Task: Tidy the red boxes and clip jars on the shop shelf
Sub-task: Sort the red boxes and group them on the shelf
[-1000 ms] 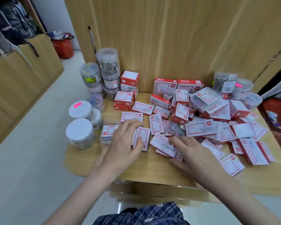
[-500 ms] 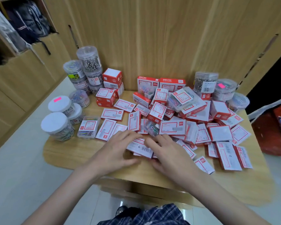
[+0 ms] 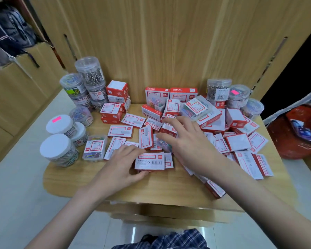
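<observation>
Left grip: left hand [image 3: 121, 163] curls round the near flat red-and-white cardboard box [image 3: 149, 161], thumb under its front edge.
Right grip: right hand [image 3: 186, 138], fingers spread and relaxed, holding nothing, hovers over boxes just behind that box.
Red boxes: heap of small red cartons [image 3: 214, 126] behind and right of it.
Clip jars: clear round plastic jars [image 3: 90, 78] far left of it; more [image 3: 238, 95] at back right.
Shelf: light wooden shelf [image 3: 97, 184] under all.

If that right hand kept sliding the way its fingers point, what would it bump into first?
The right hand points left and slightly away across the shelf. Its fingertips look nearly at the upright red box, so that would probably be met first, though the blur hides any gap between them.
</observation>
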A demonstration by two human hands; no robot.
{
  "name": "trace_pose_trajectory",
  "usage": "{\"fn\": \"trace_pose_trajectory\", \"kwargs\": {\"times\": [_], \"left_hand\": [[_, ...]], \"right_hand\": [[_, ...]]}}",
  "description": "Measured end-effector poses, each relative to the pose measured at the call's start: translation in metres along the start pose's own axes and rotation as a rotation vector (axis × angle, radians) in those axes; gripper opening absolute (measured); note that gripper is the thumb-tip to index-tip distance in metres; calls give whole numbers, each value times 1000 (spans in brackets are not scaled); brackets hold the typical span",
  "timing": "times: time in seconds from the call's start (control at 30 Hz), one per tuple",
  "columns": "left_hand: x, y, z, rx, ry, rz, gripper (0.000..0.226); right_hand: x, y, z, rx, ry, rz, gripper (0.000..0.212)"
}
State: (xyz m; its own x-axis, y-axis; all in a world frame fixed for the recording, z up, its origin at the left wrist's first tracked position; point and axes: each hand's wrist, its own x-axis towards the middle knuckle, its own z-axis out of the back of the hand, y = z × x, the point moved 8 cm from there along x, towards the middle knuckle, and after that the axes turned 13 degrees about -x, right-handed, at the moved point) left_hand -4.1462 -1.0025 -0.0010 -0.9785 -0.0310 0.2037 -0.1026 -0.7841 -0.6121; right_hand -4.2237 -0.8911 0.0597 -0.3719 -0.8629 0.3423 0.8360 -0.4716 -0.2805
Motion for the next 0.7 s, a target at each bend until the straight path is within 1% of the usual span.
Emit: {"fn": "trace_pose_trajectory", "kwargs": {"times": [0.07, 0.1, 0.17, 0.23, 0.33, 0.43, 0.5, 0.6, 0.63, 0.7], "left_hand": [[1, 2, 0, -36, 39, 17, 62], [1, 3, 1, -56, 36, 20, 64], [0, 5, 7, -80, -1, 11, 63], [-4, 10, 18, -87, -66, 25, 57], [-12, 16, 40, -100, -206, 28, 46], [-20, 23, 54, -54, -267, 54, 40], [-26, 33, 57, 5, -268, 114, 44], [-32, 48, 52, 175, -202, 203, 51], [-32, 50, 49, 231, -175, 219, 52], [-31, 50, 49, 305, -163, 221, 51]], "right_hand": [[9, 2, -15, -67, 169, 60, 44], [11, 2, -21, -68, 219, 60, 45], [16, 3, -23, -70, 227, 71, 43], [19, 1, -27, -25, 231, 55, 45], [28, -7, -20, 211, 170, -22, 48], [44, -15, -6, 446, 122, -112, 53], [59, -10, 1, 638, 111, -183, 51], [83, 12, 3, 1102, 133, -269, 46], [92, 21, 0, 1162, 136, -272, 48], [110, 42, -7, 1194, 175, -237, 52]]}}
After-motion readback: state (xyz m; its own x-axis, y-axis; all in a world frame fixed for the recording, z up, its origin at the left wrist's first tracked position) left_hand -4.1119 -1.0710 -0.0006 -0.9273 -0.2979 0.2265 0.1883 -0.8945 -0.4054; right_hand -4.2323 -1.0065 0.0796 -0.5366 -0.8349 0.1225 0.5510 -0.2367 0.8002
